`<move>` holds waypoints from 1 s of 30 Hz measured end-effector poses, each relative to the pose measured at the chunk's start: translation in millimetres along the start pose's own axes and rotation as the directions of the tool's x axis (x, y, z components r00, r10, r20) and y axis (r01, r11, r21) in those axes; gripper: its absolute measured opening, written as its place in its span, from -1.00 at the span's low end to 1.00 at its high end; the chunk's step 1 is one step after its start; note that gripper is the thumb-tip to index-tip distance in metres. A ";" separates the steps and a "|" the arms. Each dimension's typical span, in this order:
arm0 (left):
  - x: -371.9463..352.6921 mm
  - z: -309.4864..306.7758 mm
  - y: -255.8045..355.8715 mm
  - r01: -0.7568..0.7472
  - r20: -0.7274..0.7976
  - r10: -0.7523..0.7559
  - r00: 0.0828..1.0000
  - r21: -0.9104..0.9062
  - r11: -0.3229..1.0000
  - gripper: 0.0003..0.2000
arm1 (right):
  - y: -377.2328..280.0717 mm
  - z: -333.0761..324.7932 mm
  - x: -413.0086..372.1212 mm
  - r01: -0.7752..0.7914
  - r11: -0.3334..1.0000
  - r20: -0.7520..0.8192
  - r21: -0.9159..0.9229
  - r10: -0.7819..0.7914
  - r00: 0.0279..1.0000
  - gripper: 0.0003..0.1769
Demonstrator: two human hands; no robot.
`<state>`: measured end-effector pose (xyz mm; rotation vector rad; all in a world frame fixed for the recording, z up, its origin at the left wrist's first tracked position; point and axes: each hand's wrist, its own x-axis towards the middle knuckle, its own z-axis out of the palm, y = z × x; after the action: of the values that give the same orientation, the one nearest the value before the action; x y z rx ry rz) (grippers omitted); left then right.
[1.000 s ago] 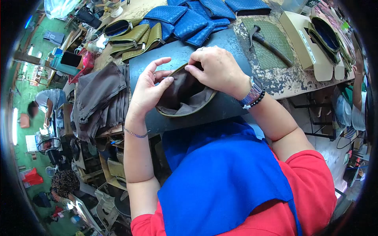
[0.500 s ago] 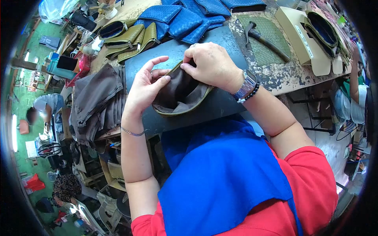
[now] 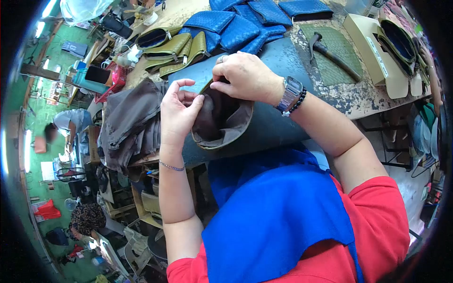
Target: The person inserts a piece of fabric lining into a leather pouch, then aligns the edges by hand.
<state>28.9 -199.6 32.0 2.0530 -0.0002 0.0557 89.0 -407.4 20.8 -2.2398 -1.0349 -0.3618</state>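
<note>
Bench (image 3: 363,101) was the biggest thing, and its top was worn and scratched. A dark grey sheet (image 3: 288,52) lay across it and reached the near edge. A pile of brown cloth (image 3: 132,120) sat at the left edge, just beside the sheet. Blue pouches (image 3: 238,28) lay in a heap near the far edge, with green pouches (image 3: 177,47) next to them on the left. A cream box (image 3: 373,47) stood toward the right edge. A green woven mat (image 3: 325,70) lay between the box and the sheet, and a hammer (image 3: 332,53) rested on top of it.

The brown-lined pouch (image 3: 224,125) was at the near edge of the bench, over the grey sheet, held between both hands. It was green outside and its mouth was wide open. The left hand (image 3: 178,113) pinched the left side of the rim with thumb and fingertips. The right hand (image 3: 243,78) gripped the far side of the rim, fingers curled and closed on it. A silver watch (image 3: 289,90) and a band of dark beads (image 3: 299,100) sat on the right wrist. A thin bracelet (image 3: 171,166) went around the left wrist. A ring (image 3: 222,58) was on one finger of the right hand.
</note>
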 end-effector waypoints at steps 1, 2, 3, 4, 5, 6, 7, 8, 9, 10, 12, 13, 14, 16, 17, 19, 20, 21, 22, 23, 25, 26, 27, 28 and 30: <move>1.2 -0.8 -4.7 -0.010 0.000 0.010 1.000 -0.002 1.000 -0.67 | 1.8 1.8 0.4 0.003 1.000 -0.011 0.008 -0.002 1.000 -0.78; 2.5 -0.3 -10.3 -0.019 0.001 0.019 1.000 -0.007 1.000 -0.67 | 2.4 1.9 -0.2 0.007 1.000 -0.013 0.020 -0.006 1.000 -0.78; 3.5 0.8 -12.9 -0.027 0.005 0.027 1.000 -0.015 1.000 -0.66 | 2.1 1.7 -1.0 0.002 1.000 -0.021 0.003 -0.002 1.000 -0.78; 3.9 1.6 -11.4 -0.006 0.026 0.006 1.000 -0.012 1.000 -0.65 | 1.4 1.5 -2.9 -0.006 1.000 -0.026 -0.014 0.006 1.000 -0.78; 5.4 3.1 -12.6 -0.030 0.041 0.033 0.999 -0.069 0.997 -0.65 | 1.0 1.1 -5.1 -0.016 0.999 -0.031 -0.032 0.015 0.999 -0.78; 7.8 4.6 -14.8 -0.052 0.055 0.059 0.997 -0.127 0.991 -0.64 | 0.3 -0.1 -6.5 -0.036 0.999 -0.036 -0.020 0.035 0.999 -0.78; 9.6 6.2 -16.2 -0.073 0.067 0.087 0.994 -0.186 0.980 -0.64 | -0.6 -2.1 -7.8 -0.055 0.998 -0.041 -0.009 0.055 0.998 -0.78; 10.7 6.1 -16.2 -0.053 0.091 0.071 0.993 -0.191 0.980 -0.63 | -1.0 -3.4 -9.0 -0.074 0.997 -0.045 0.002 0.074 0.996 -0.78; 12.1 4.8 -15.7 -0.032 0.114 0.055 0.992 -0.194 0.980 -0.62 | -0.4 -3.1 -9.9 -0.082 0.997 -0.053 0.005 0.082 0.995 -0.78; 12.8 4.3 -14.9 -0.013 0.137 0.041 0.990 -0.198 0.980 -0.62 | 0.6 -2.1 -10.5 -0.087 0.996 -0.062 0.007 0.087 0.994 -0.78; 13.0 3.9 -10.9 0.011 0.158 0.022 0.987 -0.201 0.980 -0.61 | 1.6 -2.1 -9.0 -0.094 0.996 -0.067 -0.003 0.094 0.993 -0.79; 12.8 3.7 -9.1 0.023 0.166 0.011 0.986 -0.202 0.979 -0.60 | 1.7 -2.7 -7.2 -0.095 0.995 -0.062 -0.014 0.094 0.994 -0.79; 12.5 4.2 -7.6 0.021 0.169 0.016 0.985 -0.218 0.976 -0.60 | 1.9 -2.7 -5.7 -0.094 0.995 -0.056 -0.024 0.093 0.994 -0.79; 12.6 5.2 -5.7 0.018 0.176 0.026 0.984 -0.249 0.968 -0.59 | 3.5 -1.5 -2.9 -0.098 0.995 -0.036 -0.031 0.097 0.995 -0.80; 12.8 4.8 -6.5 0.022 0.177 0.021 0.984 -0.237 0.971 -0.59 | 3.9 -0.8 -1.9 -0.101 0.994 -0.026 -0.034 0.100 0.995 -0.80; 13.8 4.3 -8.3 0.027 0.182 0.013 0.983 -0.213 0.977 -0.59 | 4.1 0.0 -0.9 -0.102 0.994 -0.026 -0.038 0.101 0.995 -0.81; 14.6 4.1 -8.5 0.030 0.186 0.011 0.983 -0.214 0.976 -0.59 | 4.2 0.4 -0.4 -0.103 0.994 -0.026 -0.040 0.102 0.994 -0.81; 15.3 4.1 -8.5 0.033 0.189 0.008 0.982 -0.215 0.976 -0.58 | 4.9 0.9 0.0 -0.105 0.994 -0.022 -0.035 0.104 0.994 -0.81; 16.1 4.3 -8.3 0.036 0.193 0.006 0.981 -0.216 0.976 -0.58 | 5.7 1.4 0.4 -0.106 0.994 -0.018 -0.031 0.106 0.994 -0.81; 17.1 5.5 -7.0 0.010 0.181 0.026 0.983 -0.197 0.980 -0.60 | 6.1 1.9 0.7 -0.107 0.994 -0.014 -0.027 0.106 0.994 -0.81; 19.0 9.5 -2.7 -0.042 0.158 0.067 0.985 -0.158 0.987 -0.62 | 5.2 4.0 1.7 -0.111 0.992 -0.015 -0.053 0.111 0.994 -0.80; 20.3 11.3 -1.3 -0.034 0.143 0.052 0.988 -0.123 0.992 -0.64 | 4.8 4.8 1.9 -0.112 0.991 -0.014 -0.067 0.111 0.994 -0.80; 22.1 12.9 0.3 -0.027 0.127 0.038 0.991 -0.088 0.996 -0.66 | 3.3 5.0 1.3 -0.104 0.989 -0.031 -0.103 0.102 0.994 -0.79; 23.5 14.1 2.0 -0.021 0.110 0.027 0.994 -0.054 0.998 -0.68 | 0.4 5.1 -0.4 -0.096 0.985 -0.048 -0.141 0.090 0.995 -0.79; 24.3 15.4 4.5 -0.049 0.088 0.049 0.995 0.002 0.999 -0.72 | -4.6 4.6 -5.6 -0.086 0.981 -0.089 -0.172 0.071 0.993 -0.78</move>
<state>53.7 -214.8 29.8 2.0583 -0.1048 -0.0043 81.8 -405.4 16.5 -2.3925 -0.8987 -0.5254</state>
